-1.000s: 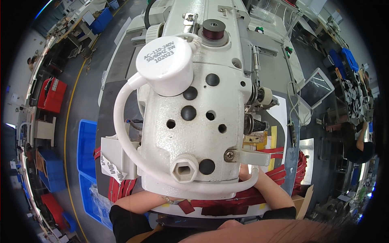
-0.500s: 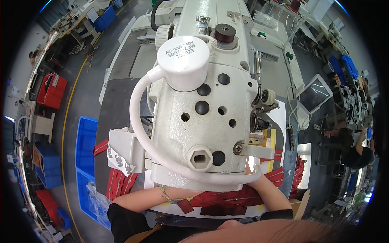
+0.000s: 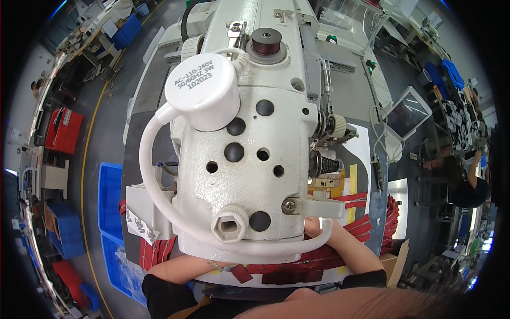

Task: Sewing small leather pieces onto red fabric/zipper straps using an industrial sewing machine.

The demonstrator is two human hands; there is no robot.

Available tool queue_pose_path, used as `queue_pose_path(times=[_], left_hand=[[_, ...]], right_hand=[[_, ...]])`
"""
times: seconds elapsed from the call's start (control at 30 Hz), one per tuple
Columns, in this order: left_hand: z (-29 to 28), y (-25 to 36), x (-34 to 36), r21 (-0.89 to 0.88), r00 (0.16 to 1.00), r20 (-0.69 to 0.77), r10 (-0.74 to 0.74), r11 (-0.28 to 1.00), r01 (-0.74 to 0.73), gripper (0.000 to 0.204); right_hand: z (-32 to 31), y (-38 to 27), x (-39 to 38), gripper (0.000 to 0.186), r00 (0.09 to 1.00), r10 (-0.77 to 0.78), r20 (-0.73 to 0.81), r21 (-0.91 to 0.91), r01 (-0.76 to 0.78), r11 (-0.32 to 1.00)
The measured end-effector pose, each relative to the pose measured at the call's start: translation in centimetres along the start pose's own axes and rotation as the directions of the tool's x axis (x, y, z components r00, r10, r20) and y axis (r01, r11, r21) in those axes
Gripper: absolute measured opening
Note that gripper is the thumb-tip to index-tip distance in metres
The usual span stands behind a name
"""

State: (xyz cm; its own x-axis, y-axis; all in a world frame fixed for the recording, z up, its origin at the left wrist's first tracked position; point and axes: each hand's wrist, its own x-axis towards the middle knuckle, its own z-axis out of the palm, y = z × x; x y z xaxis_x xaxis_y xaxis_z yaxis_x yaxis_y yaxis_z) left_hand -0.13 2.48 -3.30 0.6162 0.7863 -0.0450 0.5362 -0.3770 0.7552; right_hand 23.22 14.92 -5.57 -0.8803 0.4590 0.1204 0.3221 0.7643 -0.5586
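A large white sewing machine (image 3: 239, 181) fills the middle of the view and covers most of both hands. From the lower left my left forearm (image 3: 183, 269), with a beaded bracelet at the wrist, reaches under the machine's front end; that hand's fingers are hidden. My right hand (image 3: 313, 227) shows in part at the machine's right side, below a metal arm and behind a white tube. Its fingers cannot be made out. Dark red zipper strips (image 3: 276, 267) lie across the work surface between my forearms. More red zippers (image 3: 361, 228) spread beside my right forearm.
A white lamp-like cylinder (image 3: 203, 90) with a curved tube sits on the machine, near a spool of dark red thread (image 3: 266, 42). Blue bins (image 3: 110, 199) stand at the left. A screen (image 3: 408, 113) is at the right. Another person (image 3: 470, 189) sits farther right.
The view has shifted, so the machine appears farther left and lower. More of my right hand shows beside the machine, farther from me. My left forearm stays nearly in place.
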Motion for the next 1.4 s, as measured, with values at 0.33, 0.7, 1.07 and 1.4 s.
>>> queue_pose_path(times=[0.33,0.7,1.07,1.4], left_hand=[[26.0,-16.9,0.4,0.195,0.638,0.723,-0.267,0.964,0.182,0.022],[0.1,0.6,0.6,0.571,0.958,-0.213,0.191,0.820,-0.036,0.037],[-1.7,-3.5,-1.3,0.333,0.929,-0.369,0.026,0.937,0.106,0.029],[-2.2,-4.5,-1.2,0.258,0.966,-0.210,-0.151,0.944,0.203,0.030]], right_hand=[[0.8,0.1,0.1,0.031,1.000,-0.005,0.010,0.030,0.005,1.000],[1.4,-1.6,1.3,0.034,0.960,-0.269,-0.076,-0.246,0.243,0.938],[0.5,-1.7,1.9,0.028,0.964,-0.250,-0.092,-0.245,0.221,0.944],[-0.3,-2.0,2.4,0.025,0.951,-0.286,-0.120,-0.254,0.249,0.934]])
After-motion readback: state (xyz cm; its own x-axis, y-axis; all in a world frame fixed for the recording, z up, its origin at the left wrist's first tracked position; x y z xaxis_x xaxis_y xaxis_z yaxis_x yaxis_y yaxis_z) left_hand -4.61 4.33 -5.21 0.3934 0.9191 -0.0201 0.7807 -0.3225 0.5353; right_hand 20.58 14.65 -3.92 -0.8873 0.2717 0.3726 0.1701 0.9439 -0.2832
